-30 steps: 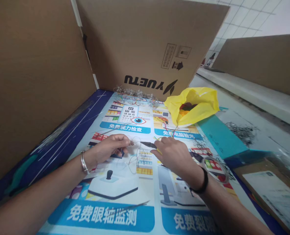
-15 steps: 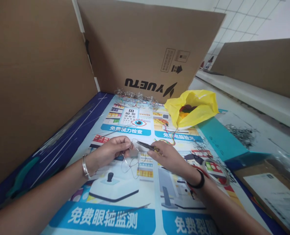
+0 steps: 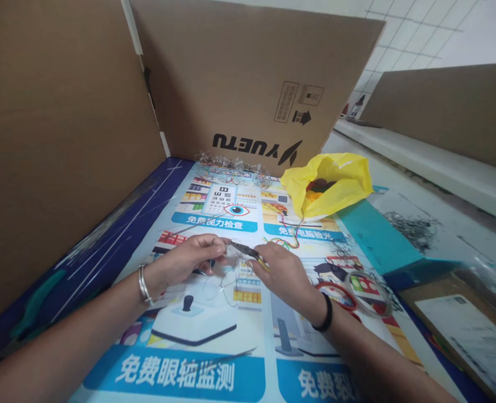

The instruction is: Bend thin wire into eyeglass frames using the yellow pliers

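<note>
My left hand, with a silver bangle at the wrist, pinches a thin bent wire piece whose loops hang over the printed poster. My right hand, wearing a black wristband, is wrapped round the yellow-handled pliers. The jaws of the pliers point left and reach the wire close to my left fingertips. Whether the jaws grip the wire is too small to tell. Both hands hover over the middle of the poster.
A yellow bag with coloured thread stands at the back right. Tangled wire pieces lie along the cardboard wall. Right are clear and red coils, a blue folder and a dark wire heap. Teal-handled pliers lie left.
My right hand has turned slightly, and the pliers' jaws have moved left to the wire at my left fingertips. The hanging wire loops have shifted a little. My left hand still pinches the wire.
</note>
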Demonstrator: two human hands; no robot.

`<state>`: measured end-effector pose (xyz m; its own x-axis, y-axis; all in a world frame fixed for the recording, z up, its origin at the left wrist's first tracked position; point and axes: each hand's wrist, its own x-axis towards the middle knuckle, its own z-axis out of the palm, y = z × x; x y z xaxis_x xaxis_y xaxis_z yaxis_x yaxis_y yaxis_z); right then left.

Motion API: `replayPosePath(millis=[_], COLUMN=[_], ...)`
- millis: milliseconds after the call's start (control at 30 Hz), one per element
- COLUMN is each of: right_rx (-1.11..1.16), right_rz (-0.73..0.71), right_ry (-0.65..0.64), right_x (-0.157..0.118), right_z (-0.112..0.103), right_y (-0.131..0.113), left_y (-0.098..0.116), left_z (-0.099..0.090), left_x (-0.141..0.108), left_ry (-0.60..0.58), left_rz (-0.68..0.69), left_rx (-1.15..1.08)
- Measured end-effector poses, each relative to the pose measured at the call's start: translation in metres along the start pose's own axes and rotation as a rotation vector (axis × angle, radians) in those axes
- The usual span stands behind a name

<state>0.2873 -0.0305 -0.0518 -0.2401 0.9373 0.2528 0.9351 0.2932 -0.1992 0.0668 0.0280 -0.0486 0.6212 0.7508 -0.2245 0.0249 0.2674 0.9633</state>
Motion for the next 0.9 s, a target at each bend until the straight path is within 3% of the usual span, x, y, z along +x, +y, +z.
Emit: replayPosePath(millis=[267, 500, 700, 900], right_rx=[-0.071, -0.287, -0.377, -0.439], right_rz=[0.045, -0.017, -0.162, -0.146], right_ry=[-0.03, 0.101, 0.131, 0.15], right_x=[0.001, 0.0, 0.0, 0.002], right_z=[0.002, 0.007, 0.008, 0.008], right_y=[-0.004, 0.005, 0.007, 0.009], left_y=[0.0, 0.0, -0.005, -0.004], left_z=[0.004, 0.0, -0.004, -0.002], left_x=[0.001, 0.001, 0.004, 0.003], left_ry=[0.012, 0.16, 0.106, 0.096], left_rz=[0.044, 0.105, 0.118, 0.123], left_rx=[0.123, 0.016, -0.119, -0.14])
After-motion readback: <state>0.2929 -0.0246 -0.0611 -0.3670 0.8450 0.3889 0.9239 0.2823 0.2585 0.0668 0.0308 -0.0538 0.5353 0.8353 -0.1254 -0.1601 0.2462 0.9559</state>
